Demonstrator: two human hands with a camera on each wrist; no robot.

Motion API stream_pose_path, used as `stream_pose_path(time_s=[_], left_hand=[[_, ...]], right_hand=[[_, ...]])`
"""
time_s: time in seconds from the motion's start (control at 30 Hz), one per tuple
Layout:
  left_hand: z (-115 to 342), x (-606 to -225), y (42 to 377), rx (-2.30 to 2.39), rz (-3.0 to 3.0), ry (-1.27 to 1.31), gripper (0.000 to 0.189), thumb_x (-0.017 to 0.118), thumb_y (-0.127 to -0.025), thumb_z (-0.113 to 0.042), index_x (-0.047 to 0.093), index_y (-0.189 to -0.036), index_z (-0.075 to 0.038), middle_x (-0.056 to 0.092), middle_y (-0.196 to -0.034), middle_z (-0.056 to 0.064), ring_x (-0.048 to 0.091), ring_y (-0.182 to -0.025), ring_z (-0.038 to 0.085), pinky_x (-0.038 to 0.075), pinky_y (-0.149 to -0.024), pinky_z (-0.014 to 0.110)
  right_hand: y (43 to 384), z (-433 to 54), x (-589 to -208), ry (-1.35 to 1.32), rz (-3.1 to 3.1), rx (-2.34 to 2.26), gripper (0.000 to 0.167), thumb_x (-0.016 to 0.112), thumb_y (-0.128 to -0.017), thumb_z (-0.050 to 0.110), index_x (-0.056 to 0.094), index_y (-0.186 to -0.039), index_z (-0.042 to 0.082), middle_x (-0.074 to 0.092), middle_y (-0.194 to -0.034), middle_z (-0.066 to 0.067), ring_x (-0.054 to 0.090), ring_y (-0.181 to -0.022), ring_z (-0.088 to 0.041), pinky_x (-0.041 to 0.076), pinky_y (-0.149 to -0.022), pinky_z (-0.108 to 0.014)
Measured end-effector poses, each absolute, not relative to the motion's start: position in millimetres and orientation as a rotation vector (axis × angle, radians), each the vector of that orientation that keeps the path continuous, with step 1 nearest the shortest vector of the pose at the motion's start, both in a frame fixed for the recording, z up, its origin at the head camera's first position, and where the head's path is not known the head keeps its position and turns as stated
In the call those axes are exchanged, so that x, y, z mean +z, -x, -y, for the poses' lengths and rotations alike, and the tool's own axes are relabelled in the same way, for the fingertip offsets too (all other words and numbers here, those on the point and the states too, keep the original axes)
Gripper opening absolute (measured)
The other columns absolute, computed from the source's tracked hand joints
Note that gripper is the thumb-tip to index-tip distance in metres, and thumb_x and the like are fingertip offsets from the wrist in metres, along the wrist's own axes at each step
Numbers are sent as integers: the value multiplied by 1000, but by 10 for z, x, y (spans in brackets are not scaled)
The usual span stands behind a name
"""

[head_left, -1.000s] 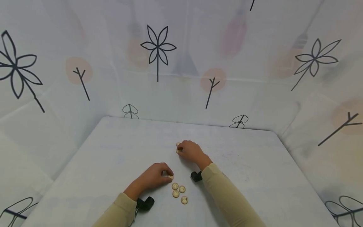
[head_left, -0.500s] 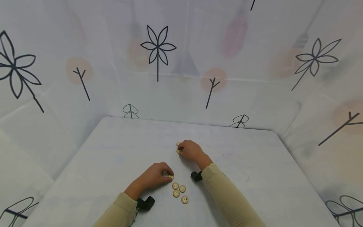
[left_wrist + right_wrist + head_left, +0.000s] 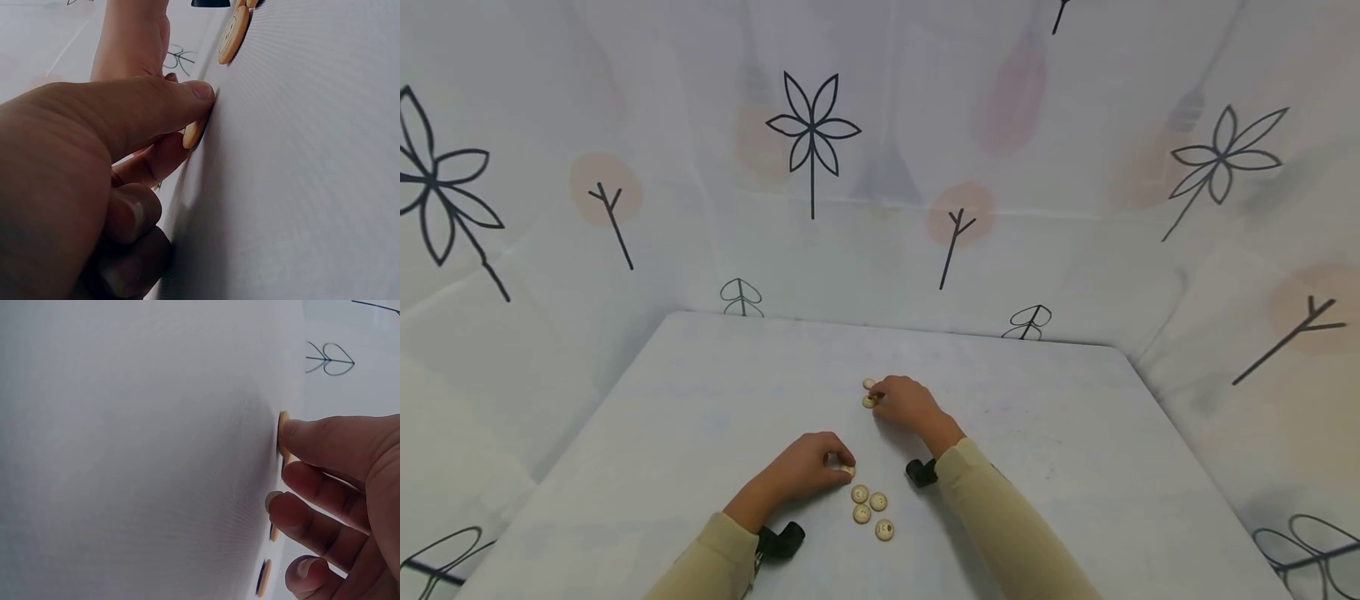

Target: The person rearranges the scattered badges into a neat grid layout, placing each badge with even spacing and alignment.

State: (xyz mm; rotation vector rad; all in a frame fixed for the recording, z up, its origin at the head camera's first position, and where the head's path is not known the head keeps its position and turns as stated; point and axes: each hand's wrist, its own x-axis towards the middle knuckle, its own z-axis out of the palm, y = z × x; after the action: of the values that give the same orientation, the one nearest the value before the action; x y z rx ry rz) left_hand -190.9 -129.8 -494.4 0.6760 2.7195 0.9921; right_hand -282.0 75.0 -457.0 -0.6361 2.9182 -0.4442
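Note:
Toward the front of the table, my left hand [image 3: 805,468] pinches a small round wooden disc [image 3: 195,132] between thumb and bent index finger, its edge low at the table surface. Farther back, my right hand [image 3: 910,403] holds its thumb and index finger at another wooden disc [image 3: 283,419], the thumb tip overlapping its face. A second pale disc [image 3: 868,384] lies just beyond those fingers. Right of the left hand sits a loose cluster of several discs [image 3: 861,514] with dark printed markings, one of them [image 3: 884,530] nearer the front.
The white table [image 3: 737,367] meets a hanging cloth [image 3: 880,250] printed with flowers and twigs at the back and sides. Black wrist cameras [image 3: 781,542] hang under both sleeves. In the right wrist view, more discs [image 3: 265,578] lie beneath the curled fingers.
My left hand stays at its disc. The right hand has eased slightly to the right, and the near disc at its fingertips shows more. The head view has shifted a little.

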Motion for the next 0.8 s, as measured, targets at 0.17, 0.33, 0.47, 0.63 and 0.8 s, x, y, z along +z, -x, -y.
stream_pose_path(time_s=[0.17, 0.33, 0.47, 0.63, 0.8], left_hand=[[1293, -4942, 1906, 1011, -2703, -681, 14, 74, -84, -31, 72, -98, -27, 65, -95, -17, 58, -93, 4, 48, -83, 32], [1310, -4950, 1911, 1009, -2712, -695, 14, 75, -84, -31, 72, -98, -27, 64, -95, -17, 58, -93, 5, 48, -84, 33], [1324, -4932, 1898, 1013, -2710, -688, 14, 75, -84, -31, 72, -97, -27, 64, -95, -17, 58, -93, 5, 48, -84, 34], [1326, -4923, 1885, 1012, -2719, -695, 14, 75, -84, -30, 72, -96, -27, 64, -94, -17, 58, -92, 5, 48, -83, 33], [1302, -4943, 1876, 1028, -2708, -694, 13, 75, -83, -31, 72, -96, -28, 64, -94, -18, 57, -91, 4, 47, -82, 31]], right_hand=[[2766, -804, -4566, 680, -2922, -465, 28, 68, -89, 21, 70, -116, 15, 68, -109, -1, 63, -103, -21, 50, -88, -40], [2708, -832, -4571, 695, -2914, -500, 29, 68, -90, 22, 69, -119, 16, 67, -117, -2, 61, -113, -22, 47, -96, -41], [2629, -849, -4553, 709, -2907, -518, 30, 68, -91, 24, 68, -120, 16, 64, -128, -4, 54, -126, -26, 43, -102, -45], [2539, -883, -4545, 722, -2929, -484, 30, 67, -91, 25, 68, -119, 17, 64, -127, -2, 54, -127, -25, 44, -102, -44], [2447, -932, -4548, 718, -2933, -471, 30, 67, -91, 25, 68, -120, 17, 65, -125, 0, 56, -124, -23, 45, -100, -44]])
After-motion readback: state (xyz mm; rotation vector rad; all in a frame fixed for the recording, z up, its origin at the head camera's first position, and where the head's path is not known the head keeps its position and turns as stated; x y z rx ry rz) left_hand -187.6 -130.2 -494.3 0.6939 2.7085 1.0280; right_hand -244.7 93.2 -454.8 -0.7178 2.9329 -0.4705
